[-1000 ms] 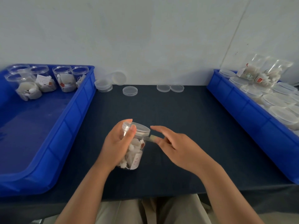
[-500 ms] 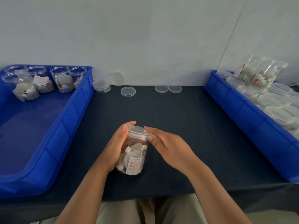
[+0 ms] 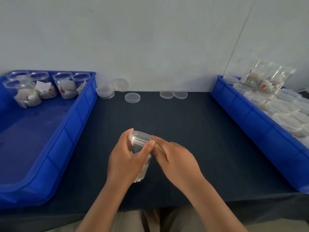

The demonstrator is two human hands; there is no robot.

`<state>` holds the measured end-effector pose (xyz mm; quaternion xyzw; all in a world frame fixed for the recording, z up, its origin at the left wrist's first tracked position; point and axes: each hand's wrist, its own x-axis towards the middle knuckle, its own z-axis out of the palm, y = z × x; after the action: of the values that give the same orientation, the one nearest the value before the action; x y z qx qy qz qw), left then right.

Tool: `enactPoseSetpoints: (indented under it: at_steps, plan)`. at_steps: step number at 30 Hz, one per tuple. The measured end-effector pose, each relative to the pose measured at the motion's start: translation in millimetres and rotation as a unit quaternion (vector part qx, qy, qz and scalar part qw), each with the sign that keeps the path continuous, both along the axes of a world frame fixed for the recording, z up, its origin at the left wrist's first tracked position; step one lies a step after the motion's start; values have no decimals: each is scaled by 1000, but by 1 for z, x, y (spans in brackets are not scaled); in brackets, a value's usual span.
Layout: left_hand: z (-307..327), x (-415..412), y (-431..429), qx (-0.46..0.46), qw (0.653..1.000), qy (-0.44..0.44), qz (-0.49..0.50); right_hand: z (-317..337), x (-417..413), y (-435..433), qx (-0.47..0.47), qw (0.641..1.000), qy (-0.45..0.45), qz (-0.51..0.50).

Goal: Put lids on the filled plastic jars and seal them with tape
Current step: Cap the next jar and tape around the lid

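A clear plastic jar (image 3: 140, 144) filled with white sachets is held above the dark table near its front edge, a clear lid (image 3: 139, 136) on top. My left hand (image 3: 124, 158) grips the jar's side, thumb up against the lid's rim. My right hand (image 3: 175, 159) is at the jar's right side and pinches a thin strip of tape (image 3: 160, 149) that runs to the lid's rim. The jar's lower half is hidden behind my left hand.
A blue bin (image 3: 70, 124) on the left holds several open filled jars (image 3: 65, 87) at its far end. A blue bin (image 3: 260, 124) on the right holds several lidded jars (image 3: 282, 118). Loose clear lids (image 3: 132, 97) lie along the wall.
My left hand has turned the jar and shifted its thumb onto the lid's rim. My right hand has drawn back from the lid, and the tape strip now shows between them.
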<state>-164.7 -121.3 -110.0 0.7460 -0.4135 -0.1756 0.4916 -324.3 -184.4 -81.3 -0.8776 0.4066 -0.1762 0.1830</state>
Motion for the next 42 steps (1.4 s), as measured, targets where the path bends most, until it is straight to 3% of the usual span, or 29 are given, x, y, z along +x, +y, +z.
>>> enactPoseSetpoints:
  at_steps: [7,17,22,26,33,36,38,42]
  plan:
    - [-3,13,0,-13,1000,2,-29,-9,-10,-12,72,994,-39,67]
    - [3,46,-5,-36,971,177,-159,-7,-21,-48,125,987,-31,96]
    - [-4,45,-9,-51,940,272,-200,-7,-24,-54,133,985,-23,103]
    - [-9,49,-12,-58,927,289,-232,-8,-18,-48,121,988,-21,93]
    - [-4,50,-6,-29,946,209,-247,-9,-12,-30,88,994,-27,58]
    - [0,45,-5,-75,986,73,-129,-7,-12,-25,58,997,-20,39]
    - [2,39,-1,-106,992,24,-66,-5,-11,-21,36,999,-16,29]
    - [1,15,7,-2,996,-67,-64,-3,-8,-12,8,1000,-2,22]
